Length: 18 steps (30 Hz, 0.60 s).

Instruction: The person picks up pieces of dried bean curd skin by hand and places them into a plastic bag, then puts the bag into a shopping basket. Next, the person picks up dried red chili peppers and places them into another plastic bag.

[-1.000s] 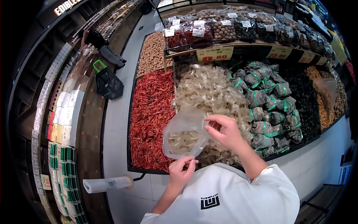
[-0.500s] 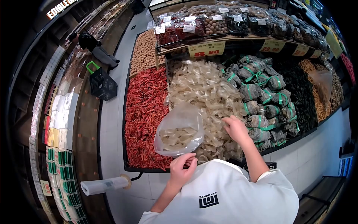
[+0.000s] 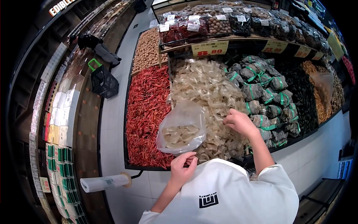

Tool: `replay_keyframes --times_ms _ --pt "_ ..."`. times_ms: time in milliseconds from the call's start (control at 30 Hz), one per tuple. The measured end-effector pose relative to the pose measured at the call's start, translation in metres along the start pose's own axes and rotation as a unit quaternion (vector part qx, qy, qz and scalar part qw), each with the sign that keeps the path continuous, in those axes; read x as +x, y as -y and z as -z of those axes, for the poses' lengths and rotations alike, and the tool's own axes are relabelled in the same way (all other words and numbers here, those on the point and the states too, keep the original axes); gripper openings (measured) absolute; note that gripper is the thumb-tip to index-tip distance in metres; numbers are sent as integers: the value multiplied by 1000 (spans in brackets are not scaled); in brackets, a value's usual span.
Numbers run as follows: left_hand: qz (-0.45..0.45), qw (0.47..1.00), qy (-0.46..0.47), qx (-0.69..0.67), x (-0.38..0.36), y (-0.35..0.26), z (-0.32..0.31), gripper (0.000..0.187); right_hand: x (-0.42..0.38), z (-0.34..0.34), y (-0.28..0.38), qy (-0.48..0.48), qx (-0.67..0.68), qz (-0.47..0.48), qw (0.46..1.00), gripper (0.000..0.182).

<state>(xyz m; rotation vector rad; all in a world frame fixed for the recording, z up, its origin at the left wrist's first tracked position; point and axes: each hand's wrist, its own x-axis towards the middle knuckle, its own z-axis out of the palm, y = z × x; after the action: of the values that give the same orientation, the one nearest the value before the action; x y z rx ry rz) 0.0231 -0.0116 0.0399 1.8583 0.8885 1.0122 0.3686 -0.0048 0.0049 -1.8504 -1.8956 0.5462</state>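
Thin clear plastic bag, glossy and crinkled; pale strips look dry, perhaps translucent; chillies wrinkled, matt.

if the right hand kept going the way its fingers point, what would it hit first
The right hand points left and down into the pale dried strips, so it would meet those first, and it looks to be touching them already. The clear plastic bag lies further left.

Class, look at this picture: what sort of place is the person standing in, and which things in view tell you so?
Most likely a grocery shop's bulk dried-goods section. Open bins hold loose red chillies and pale dried strips, a yellow price sign hangs on the shelf above, and a roll of plastic bags is mounted nearby.
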Motion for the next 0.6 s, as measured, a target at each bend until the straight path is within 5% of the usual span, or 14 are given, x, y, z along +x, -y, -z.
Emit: replay_keyframes --times_ms 167,267,467,600 --pt "1 1000 16 -12 -1 1 3 39 -10 24 9 -37 28 2 999 16" --pt "-41 999 8 4 -3 7 3 58 -11 33 25 -156 40 3 987 13" --pt "18 997 -32 63 5 -10 1 83 17 13 99 -371 291 40 881 15" --pt "23 998 -15 63 3 -10 2 83 27 -2 135 -312 224 130 914 17"
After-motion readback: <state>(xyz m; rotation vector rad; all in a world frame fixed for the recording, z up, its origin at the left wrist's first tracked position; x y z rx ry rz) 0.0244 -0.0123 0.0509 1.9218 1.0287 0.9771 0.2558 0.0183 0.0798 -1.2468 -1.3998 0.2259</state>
